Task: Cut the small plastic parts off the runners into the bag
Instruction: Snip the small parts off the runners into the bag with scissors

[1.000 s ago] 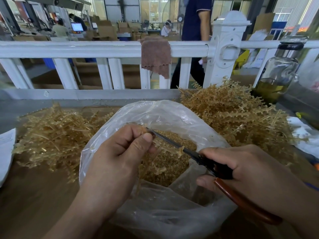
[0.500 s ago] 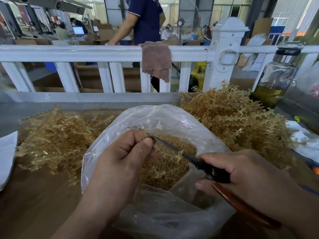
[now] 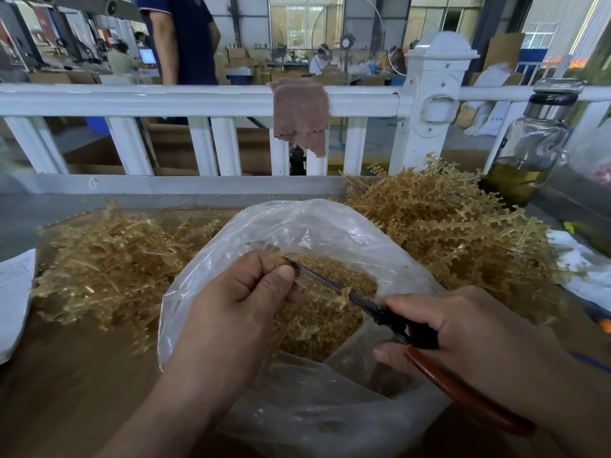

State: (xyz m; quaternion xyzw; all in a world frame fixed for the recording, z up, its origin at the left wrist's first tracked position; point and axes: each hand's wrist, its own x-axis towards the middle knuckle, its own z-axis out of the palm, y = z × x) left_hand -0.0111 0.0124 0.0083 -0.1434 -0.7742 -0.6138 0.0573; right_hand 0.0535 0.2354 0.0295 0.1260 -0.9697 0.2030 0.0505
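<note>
Slim scissors (image 3: 330, 287) nip spiky amber runner (image 3: 344, 295) over crinkly clear bag (image 3: 297, 219).

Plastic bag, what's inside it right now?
A heap of small tan parts lies in the plastic bag. Over it, the left hand pinches a runner and the right hand holds scissors. How deep the heap goes is hidden by the hands and crumpled plastic.

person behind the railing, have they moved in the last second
Yes: the person has gone leftward, from right of the brown cloth on the railing to well left of it.
</note>
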